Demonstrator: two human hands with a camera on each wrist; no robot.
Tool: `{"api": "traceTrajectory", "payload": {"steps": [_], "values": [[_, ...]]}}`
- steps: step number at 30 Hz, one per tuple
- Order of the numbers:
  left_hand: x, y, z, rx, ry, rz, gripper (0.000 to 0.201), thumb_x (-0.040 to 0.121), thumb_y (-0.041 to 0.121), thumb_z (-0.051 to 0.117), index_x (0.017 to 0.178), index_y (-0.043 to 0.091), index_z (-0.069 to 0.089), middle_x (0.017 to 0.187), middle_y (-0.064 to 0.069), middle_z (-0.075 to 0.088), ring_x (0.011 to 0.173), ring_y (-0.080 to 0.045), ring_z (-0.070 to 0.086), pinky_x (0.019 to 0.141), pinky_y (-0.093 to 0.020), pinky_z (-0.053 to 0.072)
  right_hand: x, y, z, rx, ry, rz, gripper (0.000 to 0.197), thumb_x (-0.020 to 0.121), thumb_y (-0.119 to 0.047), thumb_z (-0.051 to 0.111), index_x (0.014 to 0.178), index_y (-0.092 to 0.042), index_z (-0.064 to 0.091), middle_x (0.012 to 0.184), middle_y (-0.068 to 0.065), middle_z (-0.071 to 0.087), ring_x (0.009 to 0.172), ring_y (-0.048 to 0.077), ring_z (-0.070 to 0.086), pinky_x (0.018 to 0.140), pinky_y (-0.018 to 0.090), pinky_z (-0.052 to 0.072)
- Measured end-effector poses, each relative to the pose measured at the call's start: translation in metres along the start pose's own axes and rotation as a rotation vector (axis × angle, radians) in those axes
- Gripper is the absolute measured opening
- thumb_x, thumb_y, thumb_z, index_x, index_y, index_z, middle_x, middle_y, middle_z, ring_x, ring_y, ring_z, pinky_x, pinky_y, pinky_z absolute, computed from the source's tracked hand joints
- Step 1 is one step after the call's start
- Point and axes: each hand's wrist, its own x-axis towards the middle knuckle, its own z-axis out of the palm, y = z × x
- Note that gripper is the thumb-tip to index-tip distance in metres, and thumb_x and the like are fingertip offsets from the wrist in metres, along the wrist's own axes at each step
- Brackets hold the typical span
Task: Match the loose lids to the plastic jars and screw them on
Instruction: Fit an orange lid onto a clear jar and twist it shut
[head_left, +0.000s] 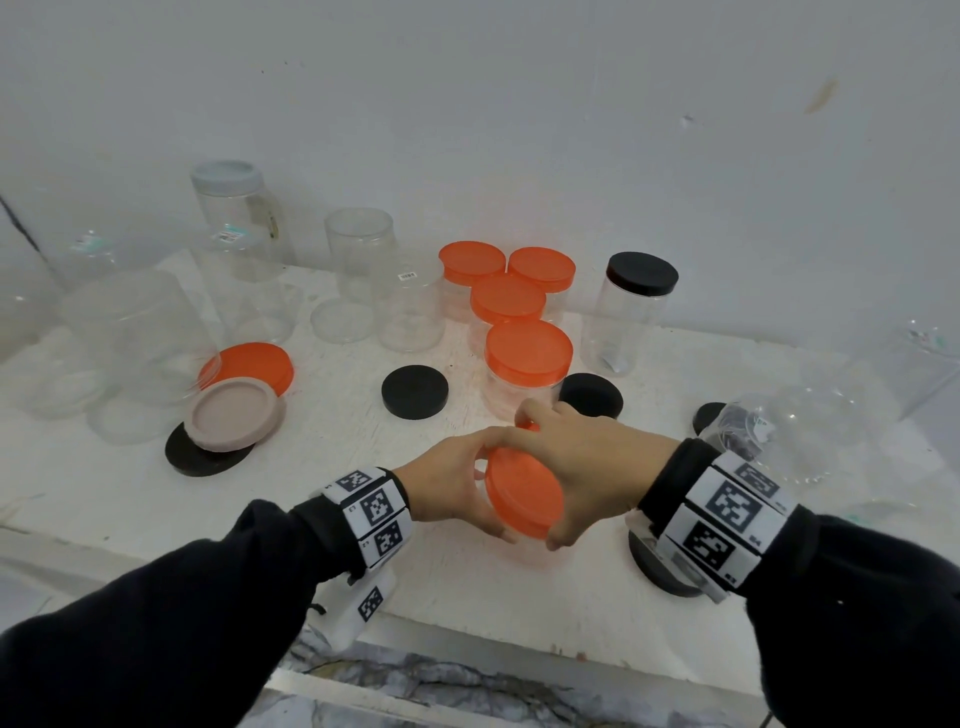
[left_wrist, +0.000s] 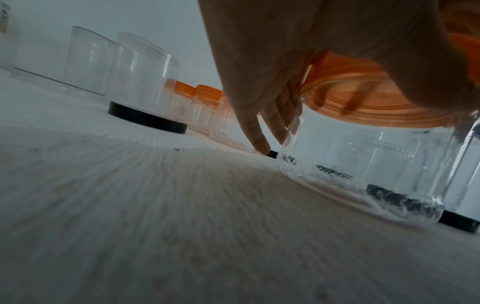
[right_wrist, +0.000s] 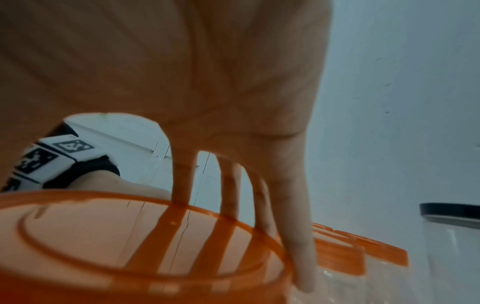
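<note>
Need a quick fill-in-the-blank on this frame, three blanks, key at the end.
1. Both hands hold a clear plastic jar topped by a round lid coloured ____.
2. The right hand grips that lid from ____.
3. The tall clear jar by the wall wears a lid coloured ____.

Missing words: orange; above; black

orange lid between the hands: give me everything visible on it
The orange lid is round, translucent plastic with a flat top, a raised ring inside and a short skirt. It sits on a clear jar standing on the white table; whether it is screwed tight cannot be told. The right hand spreads over its top, fingers curled around the rim; the left hand holds the side.
</note>
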Motion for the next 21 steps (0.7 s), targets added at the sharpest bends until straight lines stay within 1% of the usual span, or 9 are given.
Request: {"api": "traceTrajectory", "payload": {"steps": [4,7,10,12,14,16,17,19,21], "values": [[0.000,-0.001,0.001,-0.008,0.001,0.004,0.082,0.054,0.012,0.090,0.116,0.036,0.042,0.112,0.019,0.052,0.104,0.002,0.052,0.086,-0.007,0.041,0.000,0.001,-0.001,0.018,-0.002,-0.025,0.101,0.059,-0.044,0.082,0.138,-0.041,0.019,0.122,-0.005,0.033,0.103,0.017,0.039,0.075,0.033,0.049],[-0.001,0.000,0.001,0.007,-0.006,0.009,0.091,0.054,0.016,0.090,0.129,0.027,0.040,0.119,0.014,0.053,0.111,-0.003,0.052,0.092,-0.013,0.042,-0.001,0.002,-0.001,0.008,0.033,0.060,0.099,0.057,-0.064,0.075,0.138,-0.032,0.029,0.114,-0.004,0.040,0.093,0.014,0.043,0.072,0.029,0.044],[-0.001,0.000,0.001,0.008,-0.008,0.005,0.094,0.055,0.017,0.090,0.133,0.022,0.039,0.124,0.010,0.054,0.114,-0.006,0.052,0.097,-0.020,0.043,0.000,-0.007,0.003,-0.034,0.078,0.190,0.095,0.058,-0.079,0.062,0.130,-0.020,0.040,0.100,-0.002,0.038,0.080,0.015,0.042,0.065,0.027,0.038],[-0.001,0.000,0.001,0.008,-0.008,0.003,0.095,0.055,0.017,0.090,0.134,0.023,0.037,0.125,0.011,0.053,0.115,-0.006,0.051,0.096,-0.019,0.042,-0.001,-0.010,0.005,-0.064,0.091,0.226,0.095,0.061,-0.082,0.056,0.128,-0.017,0.039,0.104,0.001,0.043,0.080,0.017,0.044,0.064,0.028,0.037],[-0.002,0.000,0.001,0.020,-0.006,0.001,0.094,0.056,0.018,0.090,0.133,0.023,0.037,0.122,0.012,0.052,0.114,-0.005,0.051,0.094,-0.015,0.041,-0.004,-0.007,0.005,-0.006,0.052,0.161,0.096,0.063,-0.076,0.061,0.137,-0.024,0.028,0.129,0.006,0.039,0.105,0.024,0.046,0.077,0.033,0.043],[-0.002,0.000,0.001,0.019,-0.006,0.000,0.089,0.056,0.017,0.090,0.128,0.029,0.039,0.117,0.017,0.052,0.110,-0.002,0.052,0.092,-0.013,0.041,-0.009,0.000,0.000,0.112,-0.027,0.030,0.095,0.067,-0.057,0.073,0.142,-0.040,0.017,0.147,0.000,0.017,0.130,0.024,0.026,0.096,0.041,0.042],[-0.002,0.000,0.001,0.010,-0.008,0.000,0.088,0.055,0.017,0.090,0.125,0.032,0.039,0.114,0.020,0.052,0.108,-0.001,0.052,0.091,-0.012,0.041,-0.010,0.002,-0.002,0.136,-0.063,-0.018,0.094,0.068,-0.047,0.077,0.141,-0.044,0.017,0.148,-0.004,0.013,0.132,0.023,0.020,0.099,0.042,0.040],[-0.002,0.000,0.001,-0.008,-0.009,-0.001,0.089,0.055,0.015,0.090,0.123,0.035,0.037,0.113,0.022,0.051,0.107,0.000,0.052,0.089,-0.011,0.042,-0.010,0.005,-0.002,0.107,-0.062,-0.042,0.090,0.069,-0.038,0.078,0.139,-0.047,0.022,0.141,-0.006,0.019,0.124,0.022,0.025,0.094,0.039,0.043],[-0.002,0.000,0.001,-0.011,-0.008,0.008,0.089,0.055,0.015,0.090,0.125,0.034,0.039,0.116,0.021,0.051,0.110,-0.001,0.051,0.090,-0.013,0.042,-0.007,0.002,0.001,0.074,0.011,0.031,0.085,0.068,-0.051,0.073,0.138,-0.047,0.024,0.131,-0.002,0.030,0.107,0.020,0.031,0.082,0.033,0.044]]}}
